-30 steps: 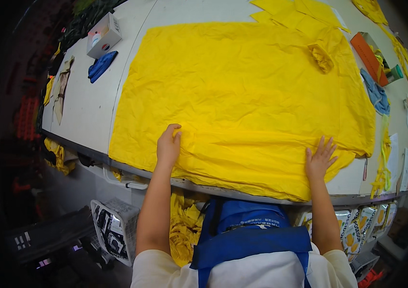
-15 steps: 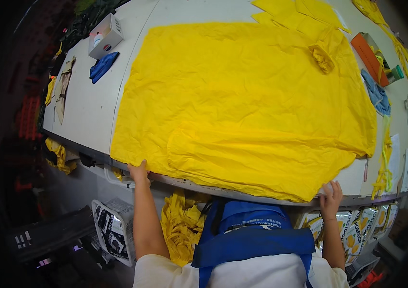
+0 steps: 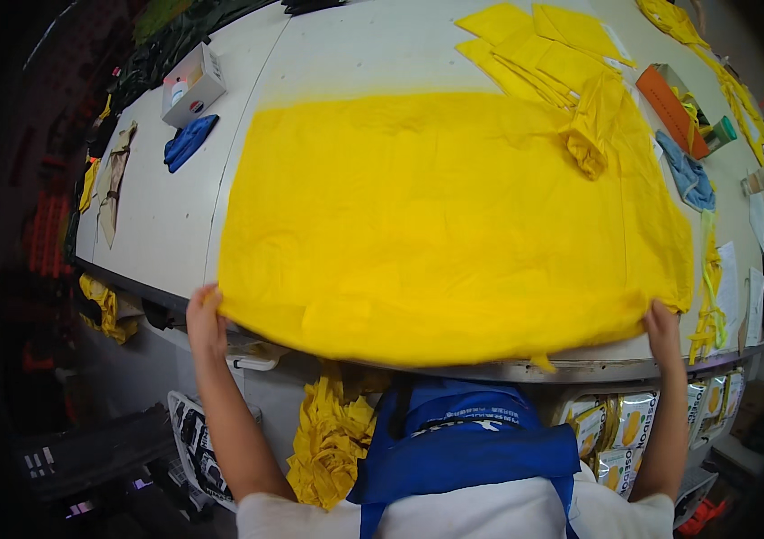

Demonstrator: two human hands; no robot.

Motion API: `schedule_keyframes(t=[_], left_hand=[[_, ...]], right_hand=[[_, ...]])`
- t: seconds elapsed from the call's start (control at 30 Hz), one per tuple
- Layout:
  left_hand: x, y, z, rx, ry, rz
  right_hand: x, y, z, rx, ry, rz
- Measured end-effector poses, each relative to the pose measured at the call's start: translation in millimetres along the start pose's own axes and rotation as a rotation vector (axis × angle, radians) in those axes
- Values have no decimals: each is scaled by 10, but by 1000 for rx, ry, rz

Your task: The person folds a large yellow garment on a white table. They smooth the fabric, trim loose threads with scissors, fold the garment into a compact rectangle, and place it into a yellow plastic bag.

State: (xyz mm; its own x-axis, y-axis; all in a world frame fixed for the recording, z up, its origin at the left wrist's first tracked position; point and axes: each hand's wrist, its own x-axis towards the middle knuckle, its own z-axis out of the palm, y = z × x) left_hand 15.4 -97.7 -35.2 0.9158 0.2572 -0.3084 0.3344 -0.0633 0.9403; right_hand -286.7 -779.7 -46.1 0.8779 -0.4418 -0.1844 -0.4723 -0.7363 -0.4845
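Observation:
A large, thin yellow garment (image 3: pixel 436 216), which looks like a raincoat, lies spread over the pale table (image 3: pixel 157 216). My left hand (image 3: pixel 208 316) pinches its near left corner at the table's front edge. At the near right corner my right hand (image 3: pixel 662 331) is closed on the same cloth. Between both hands the near edge is stretched in a curve along the table rim and blurred by motion. What looks like a bunched sleeve (image 3: pixel 585 151) lies on the garment's far right part.
Several folded yellow pieces (image 3: pixel 526 54) lie at the far right, beside an orange box (image 3: pixel 672 110) and a light blue cloth (image 3: pixel 686 171). A white box (image 3: pixel 193 85) and dark blue cloth (image 3: pixel 190 142) stand at left. Crumpled yellow cloth (image 3: pixel 333 440) hangs below the table edge.
My hands have moved apart, the left leftward and the right outward and up. Both now hold the garment's near corners. The garment's far edge has come nearer, and its near folds have been pulled flatter.

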Motion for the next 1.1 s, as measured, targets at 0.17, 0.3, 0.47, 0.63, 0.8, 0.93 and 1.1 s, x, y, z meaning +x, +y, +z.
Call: schedule_keyframes(t=[0.17, 0.3, 0.47, 0.63, 0.8, 0.93, 1.1], left_hand=[[678, 243, 996, 488, 69, -126], [502, -398, 1889, 878, -187, 642], [-1192, -536, 3270, 787, -1010, 1149], [-1846, -1046, 4079, 1064, -1143, 932], [-1512, -1122, 3422, 503, -1128, 502], [-1632, -1540, 3062, 450, -1044, 14], [-1675, -1109, 3242, 718, -863, 447]], right_hand=[[1257, -364, 279, -89, 225, -92], [1686, -86, 835, -298, 225, -17], [1722, 62, 1038, -303, 311, 7], [1751, 140, 1097, -288, 361, -54], [1796, 218, 1126, -236, 409, -88], [1786, 89, 1160, -246, 408, -109], [1804, 139, 1147, -277, 445, -124]])
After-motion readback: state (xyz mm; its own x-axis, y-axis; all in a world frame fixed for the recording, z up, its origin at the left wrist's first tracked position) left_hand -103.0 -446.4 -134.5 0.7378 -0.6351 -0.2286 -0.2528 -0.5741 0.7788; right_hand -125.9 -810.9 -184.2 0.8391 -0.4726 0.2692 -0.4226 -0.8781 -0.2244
